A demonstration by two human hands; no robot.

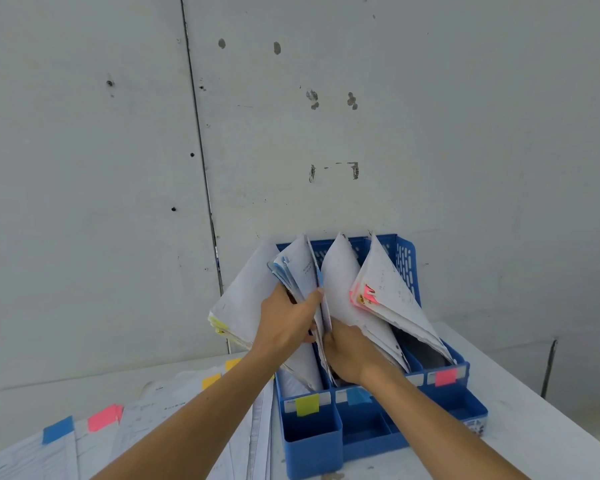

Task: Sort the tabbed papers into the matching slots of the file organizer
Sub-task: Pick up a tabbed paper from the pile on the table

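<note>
A blue file organizer [444, 400] stands on the white table against the wall, its slots labelled yellow [307, 404], blue [358, 396] and pink [445, 376]. My left hand [286, 322] grips a bundle of blue-tabbed papers [297, 268] standing in the blue slot. My right hand [349, 353] grips the lower edge of the same bundle from the right. Yellow-tabbed papers [236, 306] lean out of the left slot. Pink-tabbed papers [385, 292] fill the right slot.
Loose papers [153, 420] with blue [58, 430], pink [103, 417] and yellow [211, 380] tabs lie spread on the table to the left of the organizer. The grey wall rises right behind it. Small open compartments line the organizer's front.
</note>
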